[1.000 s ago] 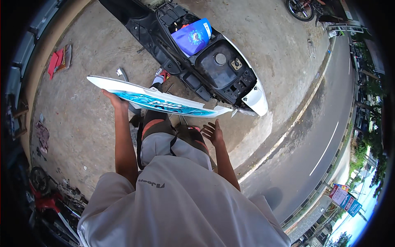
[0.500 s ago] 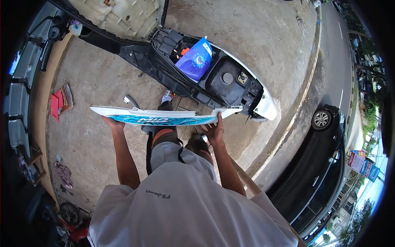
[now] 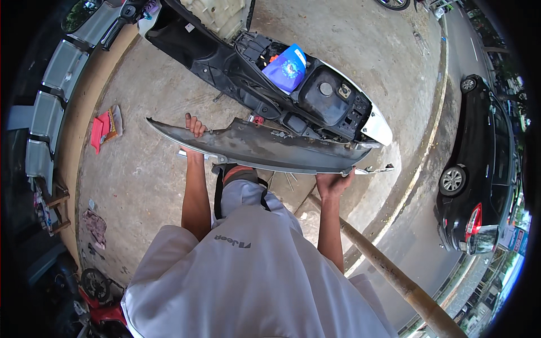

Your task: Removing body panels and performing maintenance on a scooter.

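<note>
A long scooter side panel (image 3: pixel 270 149) lies across my two hands in front of me, its dirty grey-black inner face turned up. My left hand (image 3: pixel 195 132) is wrapped around the panel near its narrow left end, fingers curled over the inner face. My right hand (image 3: pixel 333 183) grips the near edge close to the right end; some of its fingers are hidden under the panel. Just beyond is a scooter (image 3: pixel 265 93) with its seat (image 3: pixel 217 14) tipped up and its dark frame exposed. The panel's far edge overlaps the scooter's side in view, and I cannot tell whether they touch.
A blue pouch (image 3: pixel 287 69) rests in the scooter's open middle, beside the black fuel tank (image 3: pixel 332 98). Red packaging (image 3: pixel 104 128) and a cloth (image 3: pixel 94 228) lie on the concrete at left. A wooden pole (image 3: pixel 389 267) slants at right. A black car (image 3: pixel 484 163) is on the road.
The panel has turned over from its white and blue outer face to its dark inner face and is closer to the scooter. The black car has moved farther up the road.
</note>
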The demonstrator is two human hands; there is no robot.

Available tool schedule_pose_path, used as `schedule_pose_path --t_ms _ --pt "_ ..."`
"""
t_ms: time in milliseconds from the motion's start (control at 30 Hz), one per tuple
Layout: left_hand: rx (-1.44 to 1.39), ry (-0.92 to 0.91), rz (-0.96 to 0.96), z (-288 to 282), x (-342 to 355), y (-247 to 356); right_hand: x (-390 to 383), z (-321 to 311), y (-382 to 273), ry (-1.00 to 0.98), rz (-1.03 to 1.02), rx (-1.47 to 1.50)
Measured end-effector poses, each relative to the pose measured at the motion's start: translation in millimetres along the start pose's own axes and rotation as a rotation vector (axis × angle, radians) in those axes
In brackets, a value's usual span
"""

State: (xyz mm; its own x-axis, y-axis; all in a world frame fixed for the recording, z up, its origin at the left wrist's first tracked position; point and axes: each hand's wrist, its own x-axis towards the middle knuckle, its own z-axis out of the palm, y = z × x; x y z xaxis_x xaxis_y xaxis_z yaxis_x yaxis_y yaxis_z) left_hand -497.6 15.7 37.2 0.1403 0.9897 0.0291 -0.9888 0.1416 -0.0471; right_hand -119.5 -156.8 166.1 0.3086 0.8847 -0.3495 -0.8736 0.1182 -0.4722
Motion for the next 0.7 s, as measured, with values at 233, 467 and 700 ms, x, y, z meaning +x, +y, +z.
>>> schedule_pose_path --t_ms 233,467,700 --pt "0.527 0.373 -0.015 81 -111 -6 -84 -25 -38 -0.122 -0.196 0.031" --pt "0.81 0.759 -0.106 84 -241 22 -133 -24 -79 -0.132 -0.318 0.014" --pt "0.906 1.276 -0.187 -4 -407 87 -131 0 -89 0.007 -0.14 -0.092"
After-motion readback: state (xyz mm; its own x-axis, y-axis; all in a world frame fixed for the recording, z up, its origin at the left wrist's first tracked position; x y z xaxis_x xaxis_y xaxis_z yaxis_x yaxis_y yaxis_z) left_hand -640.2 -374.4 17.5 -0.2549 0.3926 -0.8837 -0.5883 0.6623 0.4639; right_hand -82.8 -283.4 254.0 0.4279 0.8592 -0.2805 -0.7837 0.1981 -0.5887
